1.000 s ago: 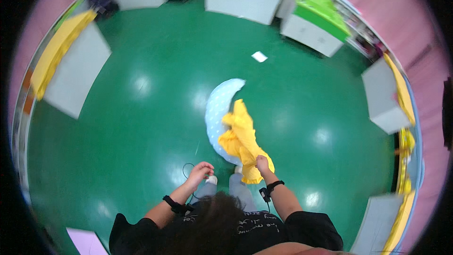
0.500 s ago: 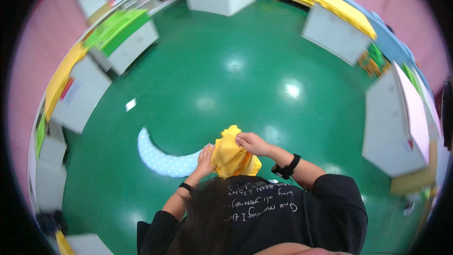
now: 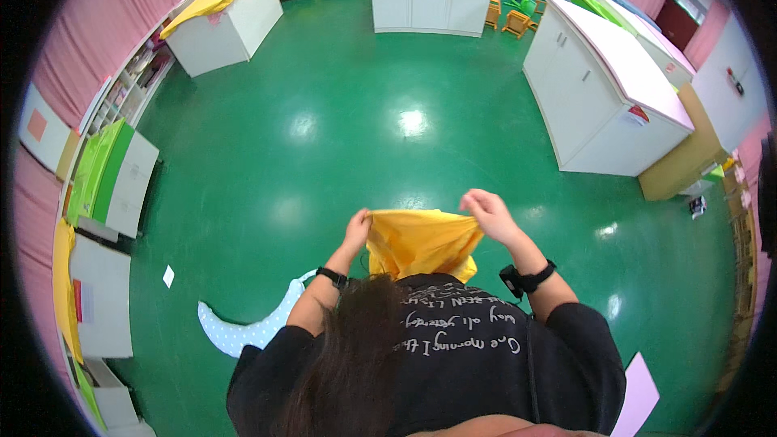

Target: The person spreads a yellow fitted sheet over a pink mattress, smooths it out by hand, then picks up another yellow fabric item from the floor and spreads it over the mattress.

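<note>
One yellow cloth (image 3: 421, 243) hangs stretched between the two hands above the green floor (image 3: 324, 129), close to the person's chest. The left hand (image 3: 357, 226) pinches its left top corner shut; the right hand (image 3: 488, 214) grips the right corner. One pale crescent-shaped cushion (image 3: 243, 330) lies on the floor beside the left arm. Both wrists carry black bands.
</note>
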A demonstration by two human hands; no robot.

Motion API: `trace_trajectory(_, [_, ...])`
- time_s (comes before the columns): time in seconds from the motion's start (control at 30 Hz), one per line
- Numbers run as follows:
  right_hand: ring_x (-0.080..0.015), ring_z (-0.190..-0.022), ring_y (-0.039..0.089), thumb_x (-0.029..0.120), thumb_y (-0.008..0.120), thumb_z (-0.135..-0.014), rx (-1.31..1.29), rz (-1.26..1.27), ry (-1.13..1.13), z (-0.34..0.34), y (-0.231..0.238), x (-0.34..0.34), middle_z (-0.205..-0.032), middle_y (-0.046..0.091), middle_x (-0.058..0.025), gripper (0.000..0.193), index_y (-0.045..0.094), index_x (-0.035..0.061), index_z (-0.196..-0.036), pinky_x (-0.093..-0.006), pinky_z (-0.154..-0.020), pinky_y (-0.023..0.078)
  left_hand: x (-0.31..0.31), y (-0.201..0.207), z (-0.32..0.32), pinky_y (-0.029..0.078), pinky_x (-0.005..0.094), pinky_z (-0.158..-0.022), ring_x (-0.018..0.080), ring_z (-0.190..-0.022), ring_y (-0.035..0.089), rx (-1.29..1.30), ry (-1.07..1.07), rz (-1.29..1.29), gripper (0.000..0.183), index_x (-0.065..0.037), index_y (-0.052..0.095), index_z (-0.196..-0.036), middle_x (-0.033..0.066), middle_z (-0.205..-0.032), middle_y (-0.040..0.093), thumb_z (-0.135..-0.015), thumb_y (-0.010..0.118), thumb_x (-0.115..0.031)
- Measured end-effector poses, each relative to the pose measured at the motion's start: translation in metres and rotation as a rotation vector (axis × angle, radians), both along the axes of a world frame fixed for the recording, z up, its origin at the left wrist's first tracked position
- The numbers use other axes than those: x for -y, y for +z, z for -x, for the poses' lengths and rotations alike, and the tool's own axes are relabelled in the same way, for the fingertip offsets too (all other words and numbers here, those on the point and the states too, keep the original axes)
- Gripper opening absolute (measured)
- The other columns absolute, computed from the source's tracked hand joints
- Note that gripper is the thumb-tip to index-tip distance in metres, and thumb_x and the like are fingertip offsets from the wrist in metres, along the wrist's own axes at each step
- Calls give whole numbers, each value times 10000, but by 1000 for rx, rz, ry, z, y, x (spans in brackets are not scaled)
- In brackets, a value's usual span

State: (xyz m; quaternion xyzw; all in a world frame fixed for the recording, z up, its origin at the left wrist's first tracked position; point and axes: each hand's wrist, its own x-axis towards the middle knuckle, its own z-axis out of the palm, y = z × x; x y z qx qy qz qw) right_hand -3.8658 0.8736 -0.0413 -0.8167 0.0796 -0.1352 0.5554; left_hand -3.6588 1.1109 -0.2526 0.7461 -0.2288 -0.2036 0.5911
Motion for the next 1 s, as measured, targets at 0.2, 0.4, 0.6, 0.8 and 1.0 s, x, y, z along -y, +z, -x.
trace_trajectory(0.2, [-13,-599,408,189,504,-881,-218,-179,-219,67,-1,91,-696,515,38,163,571,41,-881,-182,-522,341,98,172,1,408,218,-636,53,-698,480,-177,-140,430,109,-58,521,-877,-32,-758,517,-892,425,-108])
trace_trajectory(0.4, [-80,-718,521,236,560,-842,-316,-413,-183,32,-52,138,-862,588,-40,469,433,40,-1248,-214,-636,427,141,289,-5,418,222,-651,82,-736,524,27,-513,384,92,-15,551,-871,4,-788,571,-860,465,-48])
trace_trajectory(0.6, [-245,-849,578,370,719,-650,85,827,191,-83,-131,198,-962,596,-170,873,265,55,-1325,-343,-773,452,220,312,-63,427,231,-642,104,-719,545,37,-746,476,95,18,569,-840,44,-783,594,-834,478,-11])
trace_trajectory(0.8, [-248,-804,586,333,667,-687,-351,269,713,-192,-216,248,-918,621,-163,589,456,47,-1156,-352,-721,456,292,317,-134,421,210,-645,78,-717,526,111,-633,387,85,1,569,-845,15,-779,578,-855,495,-39])
trace_trajectory(1.0, [-222,-747,600,296,608,-731,-691,166,319,-229,-148,356,-862,649,-130,313,631,50,-922,-355,-663,461,347,295,-216,409,191,-656,55,-729,504,-104,-416,287,80,-11,554,-856,-8,-790,554,-860,479,-36])
